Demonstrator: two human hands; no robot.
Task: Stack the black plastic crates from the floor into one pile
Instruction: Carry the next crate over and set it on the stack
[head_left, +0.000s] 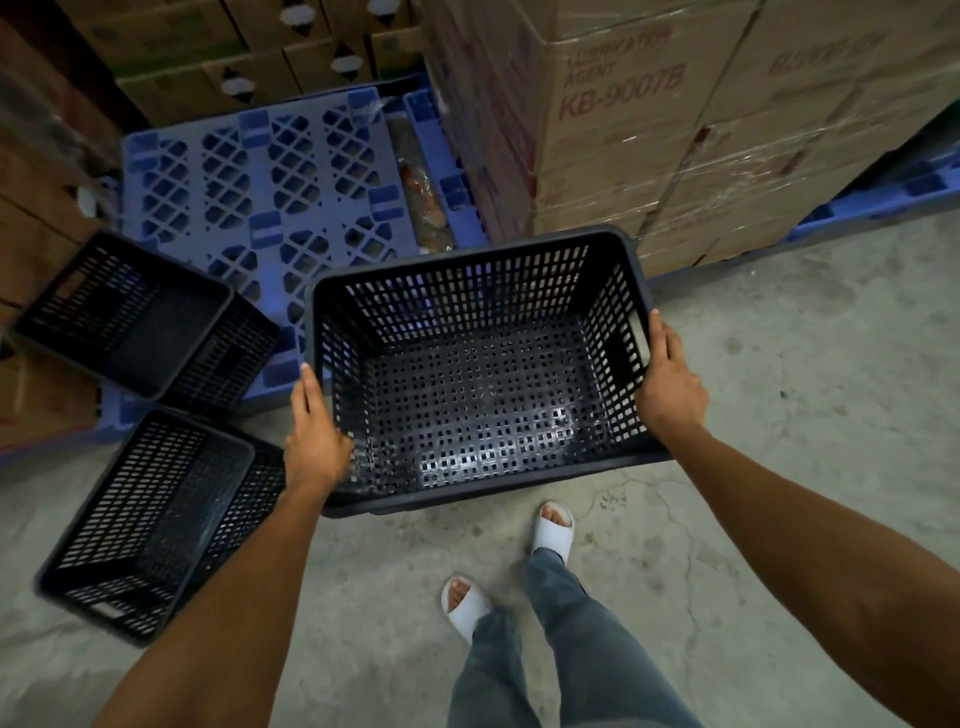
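Gripping a black crate (478, 374) by its short ends, left hand (314, 441) and right hand (670, 384) closed on the rim, above the concrete floor (779, 389). Two more crates (140, 519) lying tilted at left, one (140, 317) on the blue pallet (270, 171).

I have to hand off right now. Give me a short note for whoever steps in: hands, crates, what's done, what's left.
Left hand: gripping the left rim of the held crate.
Right hand: gripping its right rim.
Held crate: empty, open side up, carried above the concrete floor in front of the feet.
Far crate: at the left, resting on the blue pallet.
Near crate: on the floor at the left, just below the pallet's edge.
Done: one crate picked up. No pile is visible yet.
Left: set the held crate into or onto one of the others, then add the third.
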